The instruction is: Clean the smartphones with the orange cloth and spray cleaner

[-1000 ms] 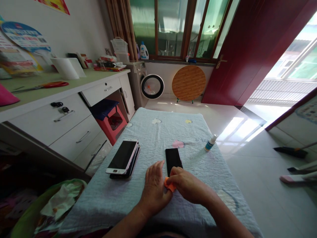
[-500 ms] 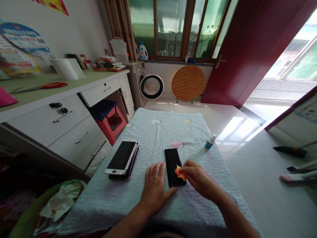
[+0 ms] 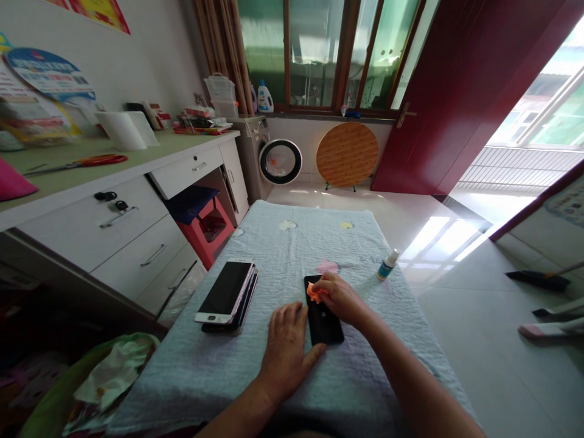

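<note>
A black smartphone [image 3: 325, 322] lies flat on the light blue cloth [image 3: 274, 249] that covers the table. My right hand [image 3: 340, 298] pinches a crumpled orange cloth [image 3: 316, 293] and presses it on the phone's upper part. Resting flat with fingers stretched, my left hand [image 3: 286, 340] touches the phone's left edge and has its thumb at the lower corner. To the left sits a stack of smartphones [image 3: 227, 295], a white-framed one with a dark screen on top. A small spray bottle [image 3: 387, 266] with a blue label stands upright to the right of the phone.
A desk [image 3: 182, 143] with drawers runs along the left, holding scissors [image 3: 86, 161] and a paper roll [image 3: 121, 129]. Under it is a red stool [image 3: 207, 228]. A washing machine [image 3: 250, 152] with its door open and a round wooden tabletop [image 3: 347, 154] stand behind.
My right hand has moved the orange cloth up the phone, from its lower right part to near its top. My left hand and the phone stay in place.
</note>
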The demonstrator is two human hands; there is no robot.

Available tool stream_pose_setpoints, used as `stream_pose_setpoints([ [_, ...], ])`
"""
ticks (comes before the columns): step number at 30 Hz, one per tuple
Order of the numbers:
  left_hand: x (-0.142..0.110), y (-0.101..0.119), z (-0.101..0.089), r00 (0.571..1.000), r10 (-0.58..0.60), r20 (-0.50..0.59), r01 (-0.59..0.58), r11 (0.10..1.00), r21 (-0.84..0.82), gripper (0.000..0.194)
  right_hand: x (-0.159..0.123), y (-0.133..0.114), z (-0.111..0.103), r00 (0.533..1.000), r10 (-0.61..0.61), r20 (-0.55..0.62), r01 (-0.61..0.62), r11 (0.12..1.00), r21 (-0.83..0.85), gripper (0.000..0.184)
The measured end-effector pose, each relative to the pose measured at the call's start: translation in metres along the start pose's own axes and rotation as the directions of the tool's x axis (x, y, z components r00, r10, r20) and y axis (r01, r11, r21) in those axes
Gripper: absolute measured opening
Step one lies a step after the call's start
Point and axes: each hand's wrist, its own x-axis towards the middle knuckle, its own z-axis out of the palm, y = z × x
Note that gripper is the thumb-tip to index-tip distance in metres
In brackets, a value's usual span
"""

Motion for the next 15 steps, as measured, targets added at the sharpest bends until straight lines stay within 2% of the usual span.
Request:
stream_pose_setpoints([
  [4,0.001,0.002,-0.003,0.999,-0.022,0.040,0.022,1.000,-0.001,0.065,0.022,0.014,-0.001,0.997,0.060,-0.043,-0.062,0.997,-0.036,0.026],
  [8,0.001,0.003,-0.004,0.998,-0.028,0.063,0.028,1.000,0.003,0.066,0.030,0.030,-0.001,0.986,0.135,-0.099,-0.140,0.989,-0.047,0.029],
  [15,0.000,0.001,-0.002,0.999,-0.016,0.032,0.016,1.000,0.000,0.067,0.011,0.047,-0.011,0.950,0.242,-0.199,-0.254,0.967,-0.036,0.028],
])
